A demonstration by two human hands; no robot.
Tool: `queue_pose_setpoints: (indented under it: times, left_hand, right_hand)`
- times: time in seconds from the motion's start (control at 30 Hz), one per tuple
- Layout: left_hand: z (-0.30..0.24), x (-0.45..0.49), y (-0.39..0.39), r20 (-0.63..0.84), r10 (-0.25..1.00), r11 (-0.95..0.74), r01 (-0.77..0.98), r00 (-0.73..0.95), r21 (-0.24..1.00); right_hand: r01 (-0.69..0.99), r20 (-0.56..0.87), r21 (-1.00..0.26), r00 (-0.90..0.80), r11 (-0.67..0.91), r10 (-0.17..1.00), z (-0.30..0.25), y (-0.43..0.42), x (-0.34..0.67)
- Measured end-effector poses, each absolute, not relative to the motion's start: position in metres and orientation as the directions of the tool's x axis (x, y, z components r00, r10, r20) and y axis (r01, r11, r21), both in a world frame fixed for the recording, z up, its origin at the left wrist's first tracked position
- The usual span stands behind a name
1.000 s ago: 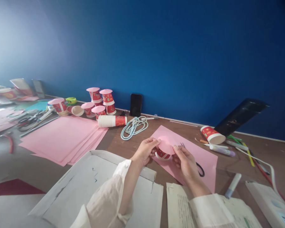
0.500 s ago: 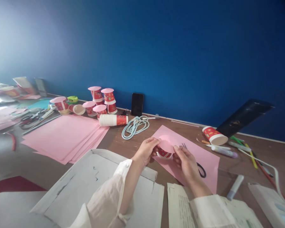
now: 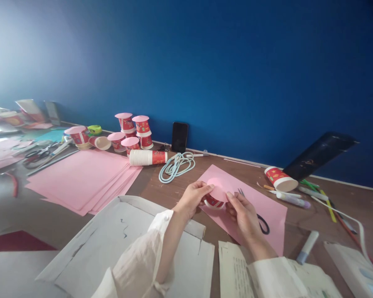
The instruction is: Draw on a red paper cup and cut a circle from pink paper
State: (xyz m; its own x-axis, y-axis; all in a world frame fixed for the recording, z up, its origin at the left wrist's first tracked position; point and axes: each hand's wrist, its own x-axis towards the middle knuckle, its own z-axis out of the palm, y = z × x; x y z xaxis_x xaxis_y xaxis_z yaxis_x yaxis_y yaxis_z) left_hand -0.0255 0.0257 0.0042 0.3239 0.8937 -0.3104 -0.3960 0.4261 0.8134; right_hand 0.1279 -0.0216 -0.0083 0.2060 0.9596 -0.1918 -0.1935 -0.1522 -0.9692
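Note:
A pink paper disc [image 3: 218, 190] lies over the upturned base of a red paper cup [image 3: 214, 203]. My left hand [image 3: 195, 195] pinches the disc's left edge between thumb and fingers. On the opposite side my right hand [image 3: 240, 209] grips its right edge, thumb on top. The cup stands on a pink paper sheet [image 3: 275, 215], and much of it is hidden by the disc and my fingers. Scissors with black handles [image 3: 263, 224] rest on that sheet, partly behind my right hand.
Several red cups topped with pink discs [image 3: 131, 142] stand by the wall, near a nested cup stack [image 3: 147, 157] and a coiled cable [image 3: 177, 166]. Pink sheets [image 3: 77, 178] lie left. A phone [image 3: 180, 136] leans on the wall; a loose cup [image 3: 280, 178] lies right.
My left thumb has slid slightly inward over the disc, and the disc has tilted a little. Both hands stay at its edges; the other objects are where they were.

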Motion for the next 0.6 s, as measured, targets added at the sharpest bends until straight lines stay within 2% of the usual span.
queue_pose_setpoints:
  times: [0.13,0.33,0.6]
  left_hand:
    - [0.001,-0.026,0.028,-0.296,0.894,0.416,-0.374,0.337,0.829]
    - [-0.002,-0.027,0.029,-0.283,0.897,0.401,-0.355,0.339,0.845]
    - [-0.002,-0.028,0.03,-0.297,0.888,0.416,-0.338,0.351,0.844]
  right_hand:
    - [-0.198,-0.169,-0.973,0.273,-0.116,0.947,-0.009,-0.022,0.124]
    - [-0.2,-0.198,-0.967,0.202,-0.158,0.959,-0.01,-0.021,0.128]
    - [-0.192,-0.186,-0.971,0.241,-0.141,0.953,-0.019,-0.02,0.131]
